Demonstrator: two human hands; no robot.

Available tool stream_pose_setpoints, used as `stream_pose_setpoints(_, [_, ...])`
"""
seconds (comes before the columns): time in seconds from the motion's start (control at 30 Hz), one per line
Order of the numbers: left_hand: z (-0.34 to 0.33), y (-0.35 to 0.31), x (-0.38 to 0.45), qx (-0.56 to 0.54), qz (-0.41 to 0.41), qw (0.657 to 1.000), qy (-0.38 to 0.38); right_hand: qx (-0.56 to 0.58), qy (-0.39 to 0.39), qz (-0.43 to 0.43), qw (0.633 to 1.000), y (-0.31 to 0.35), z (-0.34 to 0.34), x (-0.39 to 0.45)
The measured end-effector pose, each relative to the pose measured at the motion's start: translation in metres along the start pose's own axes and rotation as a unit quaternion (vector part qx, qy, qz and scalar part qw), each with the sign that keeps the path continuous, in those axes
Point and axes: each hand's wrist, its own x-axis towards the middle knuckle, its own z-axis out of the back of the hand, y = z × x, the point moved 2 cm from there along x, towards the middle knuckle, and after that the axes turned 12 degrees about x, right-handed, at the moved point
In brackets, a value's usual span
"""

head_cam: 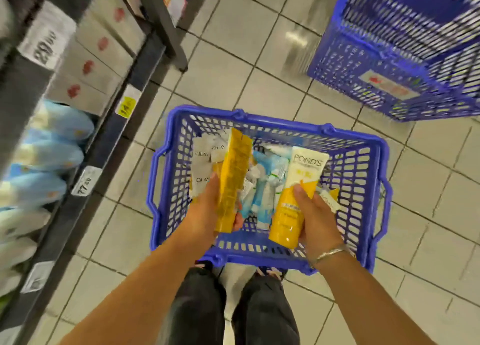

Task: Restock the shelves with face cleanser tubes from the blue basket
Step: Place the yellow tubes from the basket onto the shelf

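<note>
Yellow tube (232, 178) gripped in left hand (207, 209), another tube (293, 202) clutched in right hand (315, 215) over blue basket (267, 121), prob. for the shelf (109, 147).

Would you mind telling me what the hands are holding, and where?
Left hand grips a yellow tube near its lower end; right hand grips the Pond's tube around its middle.
</note>
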Motion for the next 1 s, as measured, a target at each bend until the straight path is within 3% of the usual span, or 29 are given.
stream_pose_setpoints(0.2, [0.001,-0.044,-0.087,-0.050,-0.061,0.996,0.045,0.011,-0.052,0.013,0.999,0.060,-0.032,-0.075])
stream_pose_setpoints(0.43, [0.043,-0.093,-0.224,-0.034,-0.083,0.996,0.013,0.059,-0.004,0.032,0.998,0.116,-0.106,-0.206])
stream_pose_setpoints(0.6, [0.040,-0.126,-0.305,-0.067,-0.140,0.988,0.021,0.071,0.082,0.074,0.991,0.171,-0.136,-0.283])
stream_pose_setpoints(0.8, [0.041,-0.143,-0.404,-0.156,-0.213,0.964,-0.028,0.114,0.205,0.043,0.971,0.200,-0.164,-0.371])
stream_pose_setpoints(1.0, [0.054,-0.107,-0.516,-0.169,-0.333,0.923,-0.094,0.055,0.389,0.036,0.919,0.207,-0.190,-0.470])
